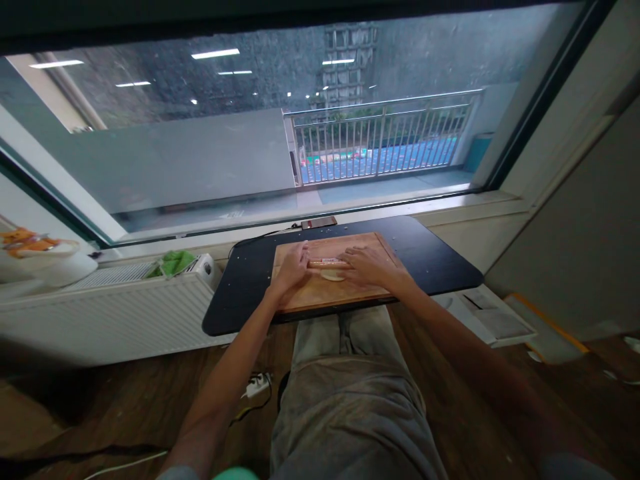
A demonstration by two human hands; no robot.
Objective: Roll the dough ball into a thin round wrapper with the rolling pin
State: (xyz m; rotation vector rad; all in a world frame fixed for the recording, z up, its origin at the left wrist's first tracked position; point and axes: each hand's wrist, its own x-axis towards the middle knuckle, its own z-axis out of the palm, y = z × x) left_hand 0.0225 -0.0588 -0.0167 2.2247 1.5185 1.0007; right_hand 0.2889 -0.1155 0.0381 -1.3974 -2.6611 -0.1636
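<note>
At the far left, a white bowl [47, 267] sat on the ledge above the radiator [100, 313], with something orange [23, 241] in it, too small to identify. A green cloth [173, 263] lay on the radiator's right end.

On the dark bench [440, 260] lay a wooden board [325, 298]. Across its middle rested a thin, light-wood rolling pin [327, 263], lying left to right. Under it, just toward the person, was 1 small, pale, flattened disc of dough [333, 275], touching the board.

The left hand [293, 267] lay palm-down on the pin's left end, and the right hand [367, 265] on its right end. The fingers [300, 251] of both hands were stretched out flat, not curled around the pin. A phone [319, 222] lay at the bench's far edge by the window.
</note>
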